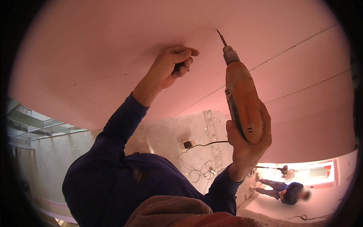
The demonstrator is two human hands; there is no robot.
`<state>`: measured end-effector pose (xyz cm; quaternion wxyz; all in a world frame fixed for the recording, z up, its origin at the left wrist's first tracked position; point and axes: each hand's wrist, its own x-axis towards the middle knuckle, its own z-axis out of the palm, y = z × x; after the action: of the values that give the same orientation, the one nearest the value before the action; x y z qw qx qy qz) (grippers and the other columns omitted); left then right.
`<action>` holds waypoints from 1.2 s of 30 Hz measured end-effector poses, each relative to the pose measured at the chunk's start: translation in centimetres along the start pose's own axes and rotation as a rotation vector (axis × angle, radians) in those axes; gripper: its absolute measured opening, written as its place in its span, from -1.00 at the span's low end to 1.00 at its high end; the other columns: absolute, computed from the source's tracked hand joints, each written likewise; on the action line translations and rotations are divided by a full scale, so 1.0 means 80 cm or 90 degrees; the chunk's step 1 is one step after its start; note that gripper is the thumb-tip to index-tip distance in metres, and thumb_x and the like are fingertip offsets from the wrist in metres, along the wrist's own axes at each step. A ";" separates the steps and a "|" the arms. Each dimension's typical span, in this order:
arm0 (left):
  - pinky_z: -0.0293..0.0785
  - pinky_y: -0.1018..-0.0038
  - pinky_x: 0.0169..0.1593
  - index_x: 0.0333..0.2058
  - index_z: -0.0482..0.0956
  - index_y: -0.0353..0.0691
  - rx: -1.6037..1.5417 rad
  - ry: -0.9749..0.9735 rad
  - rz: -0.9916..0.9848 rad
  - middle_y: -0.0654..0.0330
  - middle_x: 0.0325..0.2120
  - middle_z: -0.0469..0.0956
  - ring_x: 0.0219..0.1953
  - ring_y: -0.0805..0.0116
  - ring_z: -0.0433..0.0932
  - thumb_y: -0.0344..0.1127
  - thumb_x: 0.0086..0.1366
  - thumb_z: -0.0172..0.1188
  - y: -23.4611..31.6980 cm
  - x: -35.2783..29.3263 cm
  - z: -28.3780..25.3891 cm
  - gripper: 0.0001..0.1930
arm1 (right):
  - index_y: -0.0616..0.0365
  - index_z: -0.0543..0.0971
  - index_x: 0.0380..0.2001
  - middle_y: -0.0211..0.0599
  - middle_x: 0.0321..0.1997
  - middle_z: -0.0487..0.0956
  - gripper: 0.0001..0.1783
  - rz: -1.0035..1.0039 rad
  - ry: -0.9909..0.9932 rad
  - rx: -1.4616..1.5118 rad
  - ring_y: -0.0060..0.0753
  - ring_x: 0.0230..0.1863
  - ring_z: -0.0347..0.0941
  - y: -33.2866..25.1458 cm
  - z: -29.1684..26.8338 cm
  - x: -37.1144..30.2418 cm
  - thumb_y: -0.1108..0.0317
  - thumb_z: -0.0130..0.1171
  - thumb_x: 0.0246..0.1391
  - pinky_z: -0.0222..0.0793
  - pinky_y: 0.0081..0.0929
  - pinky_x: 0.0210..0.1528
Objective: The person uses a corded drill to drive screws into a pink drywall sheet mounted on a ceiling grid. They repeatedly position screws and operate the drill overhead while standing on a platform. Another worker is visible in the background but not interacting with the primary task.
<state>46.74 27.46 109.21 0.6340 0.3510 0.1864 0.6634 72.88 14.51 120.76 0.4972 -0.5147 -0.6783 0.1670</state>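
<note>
My right hand (251, 145) is wrapped round the body of an orange electric drill (244, 98), which points up and away. A long thin bit (223, 40) sits in its grey chuck, and its dark tip meets the pink board (113, 34) overhead. To the left of the drill, my left hand (176, 62) is raised close under the board. Its fingers curl round something small and dark, mostly hidden in the palm, while the index finger reaches out toward the bit. I cannot make out what the dark thing is.
Seams (295, 46) cross the pink boards. A black cord (206, 144) hangs behind the drill, with loose cable loops (204, 172) on the stained floor below. Lower right, a person in dark clothes (291, 193) is near a bright opening. Metal ceiling framing (26, 117) shows at left.
</note>
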 end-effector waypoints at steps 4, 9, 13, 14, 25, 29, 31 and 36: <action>0.20 0.63 -0.52 0.04 0.65 -0.39 0.000 0.006 -0.013 0.35 -0.46 0.51 -0.54 0.62 0.39 -0.20 0.61 0.26 0.000 0.000 -0.003 -0.69 | 0.24 0.56 0.37 0.01 0.16 0.74 -0.10 -0.021 -0.012 -0.013 -0.13 0.11 0.73 -0.006 0.002 0.001 0.47 0.54 -0.17 0.64 -0.22 0.22; 0.18 0.62 -0.53 0.02 0.68 -0.36 0.009 0.003 -0.011 0.35 -0.47 0.51 -0.55 0.61 0.39 -0.22 0.61 0.25 0.003 0.011 -0.005 -0.72 | 0.24 0.55 0.38 0.01 0.18 0.74 -0.10 -0.031 0.002 -0.025 -0.14 0.13 0.73 -0.007 0.013 0.011 0.52 0.53 -0.16 0.63 -0.23 0.25; 0.16 0.62 -0.53 0.01 0.68 -0.37 0.013 0.001 0.000 0.34 -0.48 0.51 -0.55 0.62 0.39 -0.24 0.61 0.25 0.002 0.008 -0.003 -0.73 | 0.25 0.55 0.38 0.01 0.17 0.74 -0.10 -0.040 0.008 -0.032 -0.12 0.13 0.73 -0.007 0.012 0.010 0.51 0.52 -0.16 0.65 -0.22 0.23; 0.16 0.63 -0.53 0.01 0.68 -0.37 0.011 0.001 -0.001 0.34 -0.48 0.51 -0.55 0.62 0.38 -0.24 0.61 0.25 0.003 0.009 -0.002 -0.73 | 0.26 0.55 0.38 0.01 0.17 0.74 -0.09 -0.040 0.012 -0.029 -0.12 0.13 0.73 -0.006 0.012 0.010 0.49 0.52 -0.16 0.65 -0.22 0.22; 0.16 0.64 -0.54 0.01 0.69 -0.37 0.015 -0.002 0.026 0.33 -0.47 0.53 -0.56 0.63 0.36 -0.25 0.62 0.24 -0.004 0.009 -0.002 -0.74 | 0.24 0.62 0.30 -0.05 0.08 0.73 -0.02 0.012 0.073 -0.075 -0.06 0.06 0.72 -0.013 0.016 0.009 0.36 0.45 -0.41 0.65 -0.16 0.20; 0.15 0.64 -0.55 0.01 0.69 -0.37 0.010 -0.009 0.032 0.34 -0.48 0.52 -0.57 0.63 0.36 -0.25 0.62 0.23 -0.006 0.012 -0.003 -0.74 | 0.23 0.55 0.39 0.01 0.08 0.78 -0.04 -0.081 0.020 -0.101 -0.10 0.03 0.79 -0.007 0.011 0.012 0.44 0.53 -0.23 0.70 -0.21 0.13; 0.14 0.64 -0.56 0.00 0.69 -0.37 0.018 -0.003 0.045 0.34 -0.49 0.51 -0.58 0.63 0.35 -0.25 0.63 0.22 -0.009 0.013 -0.003 -0.74 | 0.24 0.54 0.39 0.03 0.09 0.78 -0.03 -0.074 0.021 -0.099 -0.10 0.02 0.79 -0.003 0.010 0.011 0.44 0.53 -0.24 0.71 -0.21 0.12; 0.13 0.63 -0.56 -0.01 0.70 -0.37 0.012 -0.008 0.049 0.35 -0.51 0.50 -0.58 0.64 0.34 -0.27 0.64 0.20 -0.010 0.014 -0.002 -0.75 | 0.24 0.53 0.40 0.06 0.11 0.77 -0.01 -0.098 0.014 -0.145 -0.07 0.03 0.80 -0.001 0.007 0.011 0.46 0.54 -0.25 0.72 -0.21 0.12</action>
<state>47.24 28.68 108.83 0.6061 0.3680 0.1749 0.6831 72.39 15.41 120.98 0.4544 -0.5158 -0.7249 0.0447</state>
